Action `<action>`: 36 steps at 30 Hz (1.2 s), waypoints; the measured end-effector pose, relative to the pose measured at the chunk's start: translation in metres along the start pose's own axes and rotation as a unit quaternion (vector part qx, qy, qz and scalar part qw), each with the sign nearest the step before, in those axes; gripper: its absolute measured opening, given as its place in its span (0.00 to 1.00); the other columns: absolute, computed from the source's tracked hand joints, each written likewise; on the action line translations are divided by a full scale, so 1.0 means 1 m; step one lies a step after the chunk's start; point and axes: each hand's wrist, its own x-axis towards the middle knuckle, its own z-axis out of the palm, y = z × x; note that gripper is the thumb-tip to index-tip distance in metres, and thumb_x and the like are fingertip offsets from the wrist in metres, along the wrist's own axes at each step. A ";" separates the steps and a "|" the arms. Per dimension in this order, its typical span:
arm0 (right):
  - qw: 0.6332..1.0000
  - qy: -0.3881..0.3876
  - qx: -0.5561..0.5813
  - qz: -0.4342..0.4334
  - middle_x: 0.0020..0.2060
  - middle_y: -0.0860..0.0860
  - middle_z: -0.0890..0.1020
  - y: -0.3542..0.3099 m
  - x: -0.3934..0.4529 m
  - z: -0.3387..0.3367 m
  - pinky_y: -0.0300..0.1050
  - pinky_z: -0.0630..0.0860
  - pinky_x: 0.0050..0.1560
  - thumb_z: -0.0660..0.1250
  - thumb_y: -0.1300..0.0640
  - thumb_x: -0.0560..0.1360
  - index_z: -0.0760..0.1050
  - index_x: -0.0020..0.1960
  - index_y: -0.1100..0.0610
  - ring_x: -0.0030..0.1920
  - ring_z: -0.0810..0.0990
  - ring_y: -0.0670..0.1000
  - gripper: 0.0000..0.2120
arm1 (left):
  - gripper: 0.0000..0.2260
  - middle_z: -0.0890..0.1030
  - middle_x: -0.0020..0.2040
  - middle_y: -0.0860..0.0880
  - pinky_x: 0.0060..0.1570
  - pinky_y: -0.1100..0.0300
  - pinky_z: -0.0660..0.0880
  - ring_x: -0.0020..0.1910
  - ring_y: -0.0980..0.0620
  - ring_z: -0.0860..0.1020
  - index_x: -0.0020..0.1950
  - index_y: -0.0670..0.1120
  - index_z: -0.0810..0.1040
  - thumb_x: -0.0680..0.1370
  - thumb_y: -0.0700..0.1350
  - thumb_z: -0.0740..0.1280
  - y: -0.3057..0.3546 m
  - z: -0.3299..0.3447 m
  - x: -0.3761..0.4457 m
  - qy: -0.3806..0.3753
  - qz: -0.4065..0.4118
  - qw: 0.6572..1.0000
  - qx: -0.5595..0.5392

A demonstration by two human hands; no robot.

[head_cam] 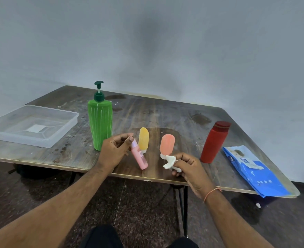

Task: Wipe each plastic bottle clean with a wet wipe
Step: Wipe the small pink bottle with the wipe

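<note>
Pink plastic bottle point(139, 156): small, slim, pale cap end pinched in my left hand point(114, 151), long axis tilted, base low toward the right, over the tabletop point(165, 113) near edge. Right hand point(188, 167), just beside it, grip clamped on a bunched white wet wipe point(169, 162); I judge that hand nearer for wiping. Green pump bottle point(100, 122), yellow bottle point(143, 139), orange bottle point(167, 144), red bottle point(213, 142) stand upright behind.

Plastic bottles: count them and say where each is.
5: green pump bottle back left; yellow and orange at centre; pink in left hand; red right.
</note>
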 end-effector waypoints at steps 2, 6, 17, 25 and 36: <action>1.000 0.018 -0.022 0.000 0.39 0.59 0.85 -0.001 -0.004 -0.016 0.41 0.74 0.36 0.71 0.65 0.80 0.86 0.50 0.61 0.34 0.78 0.52 0.05 | 0.08 0.89 0.50 0.50 0.37 0.63 0.81 0.38 0.55 0.83 0.58 0.50 0.86 0.81 0.41 0.71 0.002 0.000 -0.003 -0.023 0.009 1.000 0.007; 0.996 0.043 -0.081 0.005 0.36 0.59 0.86 -0.004 -0.012 -0.050 0.40 0.75 0.34 0.72 0.64 0.80 0.87 0.49 0.61 0.33 0.80 0.51 0.05 | 0.11 0.88 0.57 0.48 0.50 0.55 0.85 0.54 0.47 0.86 0.63 0.46 0.83 0.82 0.44 0.68 0.014 0.009 -0.005 -0.121 0.043 0.992 0.016; 0.991 0.077 -0.105 -0.007 0.37 0.58 0.86 -0.011 -0.028 -0.085 0.40 0.75 0.35 0.77 0.50 0.69 0.86 0.47 0.63 0.32 0.79 0.49 0.16 | 0.13 0.83 0.62 0.60 0.60 0.71 0.72 0.62 0.67 0.79 0.69 0.46 0.79 0.85 0.40 0.64 0.084 0.107 0.035 -0.285 0.244 0.900 0.221; 0.991 0.080 -0.104 -0.017 0.37 0.57 0.87 -0.006 -0.027 -0.088 0.38 0.75 0.34 0.75 0.44 0.64 0.86 0.44 0.58 0.32 0.80 0.48 0.18 | 0.13 0.83 0.64 0.50 0.62 0.52 0.77 0.61 0.53 0.80 0.68 0.46 0.79 0.85 0.42 0.62 0.083 0.181 0.057 -0.359 0.291 0.795 0.393; 0.989 0.081 -0.123 -0.010 0.38 0.56 0.88 0.004 -0.020 -0.096 0.38 0.76 0.34 0.71 0.66 0.79 0.86 0.47 0.58 0.33 0.81 0.47 0.06 | 0.14 0.82 0.67 0.51 0.64 0.48 0.76 0.63 0.51 0.80 0.70 0.48 0.79 0.86 0.45 0.60 0.077 0.196 0.059 -0.381 0.274 0.730 0.496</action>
